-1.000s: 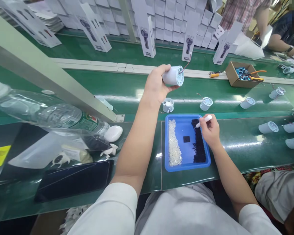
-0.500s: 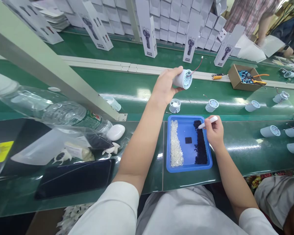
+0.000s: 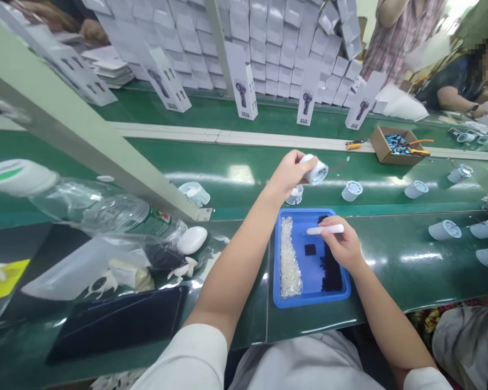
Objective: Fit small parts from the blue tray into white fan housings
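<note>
Grasping a white cylinder (image 3: 318, 174) in the curled left hand (image 3: 288, 174), pinching a pen-like tool (image 3: 328, 229) in the right hand (image 3: 344, 247), perhaps risking a snagged wire (image 3: 342, 164) through careless turning.

The left hand (image 3: 293, 174) grips a white cylinder (image 3: 318, 171); the right hand (image 3: 342, 242) holds a white pen (image 3: 326, 229) over a blue tray (image 3: 309, 287).

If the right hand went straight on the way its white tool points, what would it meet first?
Probably the whitish granules along the left side of the blue tray: the white tool in the right hand points that way. Its height is unclear, so it might pass above them.
</note>
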Available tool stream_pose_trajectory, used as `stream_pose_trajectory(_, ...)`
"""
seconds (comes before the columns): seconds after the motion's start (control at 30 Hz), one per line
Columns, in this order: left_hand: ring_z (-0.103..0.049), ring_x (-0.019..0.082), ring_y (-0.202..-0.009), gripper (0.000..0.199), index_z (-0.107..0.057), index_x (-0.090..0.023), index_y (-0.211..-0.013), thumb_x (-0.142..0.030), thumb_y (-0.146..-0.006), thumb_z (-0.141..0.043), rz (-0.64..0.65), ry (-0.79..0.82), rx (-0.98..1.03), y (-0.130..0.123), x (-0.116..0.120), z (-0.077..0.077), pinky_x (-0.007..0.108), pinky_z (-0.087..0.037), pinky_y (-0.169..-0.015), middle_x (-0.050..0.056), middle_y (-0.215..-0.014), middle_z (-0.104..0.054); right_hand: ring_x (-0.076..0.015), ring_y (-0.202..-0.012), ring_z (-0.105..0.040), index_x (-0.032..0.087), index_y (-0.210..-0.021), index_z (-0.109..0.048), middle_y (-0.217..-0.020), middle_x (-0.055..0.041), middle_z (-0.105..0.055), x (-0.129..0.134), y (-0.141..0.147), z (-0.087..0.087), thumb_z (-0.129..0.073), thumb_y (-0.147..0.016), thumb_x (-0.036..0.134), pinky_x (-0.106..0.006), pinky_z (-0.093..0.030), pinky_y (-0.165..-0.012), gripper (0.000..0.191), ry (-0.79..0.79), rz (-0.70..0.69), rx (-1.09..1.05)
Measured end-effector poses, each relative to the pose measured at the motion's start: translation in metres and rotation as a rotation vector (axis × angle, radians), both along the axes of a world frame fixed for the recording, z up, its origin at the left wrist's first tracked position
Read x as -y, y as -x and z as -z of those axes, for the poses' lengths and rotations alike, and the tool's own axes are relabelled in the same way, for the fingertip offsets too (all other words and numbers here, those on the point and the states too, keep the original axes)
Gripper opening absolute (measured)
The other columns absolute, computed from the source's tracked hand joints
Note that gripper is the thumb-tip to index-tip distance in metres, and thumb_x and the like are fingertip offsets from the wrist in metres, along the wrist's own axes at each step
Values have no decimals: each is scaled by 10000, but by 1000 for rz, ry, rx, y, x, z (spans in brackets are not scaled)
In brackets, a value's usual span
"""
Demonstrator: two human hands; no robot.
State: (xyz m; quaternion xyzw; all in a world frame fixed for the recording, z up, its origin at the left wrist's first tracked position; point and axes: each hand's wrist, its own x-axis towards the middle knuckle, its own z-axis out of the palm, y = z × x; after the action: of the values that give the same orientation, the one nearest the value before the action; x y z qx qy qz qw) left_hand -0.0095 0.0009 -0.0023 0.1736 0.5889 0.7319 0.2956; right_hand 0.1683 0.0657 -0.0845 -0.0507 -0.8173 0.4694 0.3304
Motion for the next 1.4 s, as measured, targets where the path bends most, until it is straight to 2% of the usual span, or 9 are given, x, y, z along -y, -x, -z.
stream_pose_trajectory(0.13, -508, 80, -595, 117, -561, -168, -737, -172, -805, -656, 55, 152, -84, -9, -7, 7, 209, -412, -541, -15, -729, -567, -187, -752, -705, 253, -931, -589, -917, -43, -684, -4, -1, 4, -616, -882, 422, -395, -600, -744, 179, 196, 211, -279)
stream_pose_trajectory(0.23, -510, 82, -590, 112, -577, -167, -726, -185, -807, -653, 113, 149, -67, -13, -9, 10, 212, -426, -554, -19, -709, -572, -206, -806, -737, 251, -976, -586, -974, -58, -704, -7, 1, 5, -620, -876, 462, -434, -609, -817, 235, 286, 307, -294)
stream_pose_trajectory(0.57, -559, 80, -630, 163, -523, -169, -716, -183, -819, -648, 175, 105, 22, -23, -8, 5, 209, -478, -583, -29, -722, -577, -238, -893, -756, 229, -1017, -617, -946, -72, -756, -4, 4, 1, -617, -865, 529, -431, -612, -853, 336, 398, 315, -234)
stream_pose_trajectory(0.8, -533, 70, -602, 204, -496, -177, -709, -216, -813, -666, 116, 49, 58, -23, -12, 8, 201, -454, -568, -47, -682, -545, -234, -868, -759, 227, -1002, -623, -919, -69, -764, -5, 3, 0, -617, -873, 501, -434, -614, -832, 304, 377, 349, -263)
stream_pose_trajectory(0.97, -518, 74, -582, 205, -490, -181, -701, -210, -816, -658, 244, 108, 22, -29, -14, 7, 213, -415, -547, -44, -673, -538, -224, -859, -750, 221, -1009, -629, -923, -71, -758, -9, 2, 2, -608, -880, 480, -413, -603, -818, 290, 341, 371, -252)
stream_pose_trajectory(1.07, -452, 67, -561, 238, -463, -190, -663, -172, -793, -661, 157, 103, -34, -35, -19, 8, 215, -360, -538, -55, -635, -490, -181, -677, -696, 211, -1015, -649, -759, -25, -713, -12, -1, 2, -618, -864, 478, -337, -578, -657, 309, 316, 409, -183)
stream_pose_trajectory(1.17, -352, 66, -545, 358, -352, -197, -587, -137, -789, -641, -70, 4, -73, -45, -27, 11, 221, -314, -544, -69, -572, -364, -120, -458, -487, 200, -1031, -684, -549, 48, -543, -15, -5, 2, -632, -837, 475, -257, -409, -436, 340, 237, 397, 9)
stream_pose_trajectory(1.3, -324, 78, -595, 481, -266, -177, -521, -204, -809, -651, -229, -124, -149, -56, -37, 19, 238, -342, -608, -49, -579, -313, -113, -446, -393, 190, -966, -701, -515, 48, -443, -13, -5, 6, -575, -867, 516, -255, -314, -402, 363, 170, 287, 116)
stream_pose_trajectory(1.4, -300, 79, -568, 498, -259, -176, -507, -244, -798, -657, -212, -228, -67, -60, -39, 20, 260, -326, -584, -44, -555, -296, -114, -424, -347, 191, -970, -673, -484, 66, -358, -6, 0, 6, -520, -898, 559, -264, -300, -392, 405, 268, 207, 56)
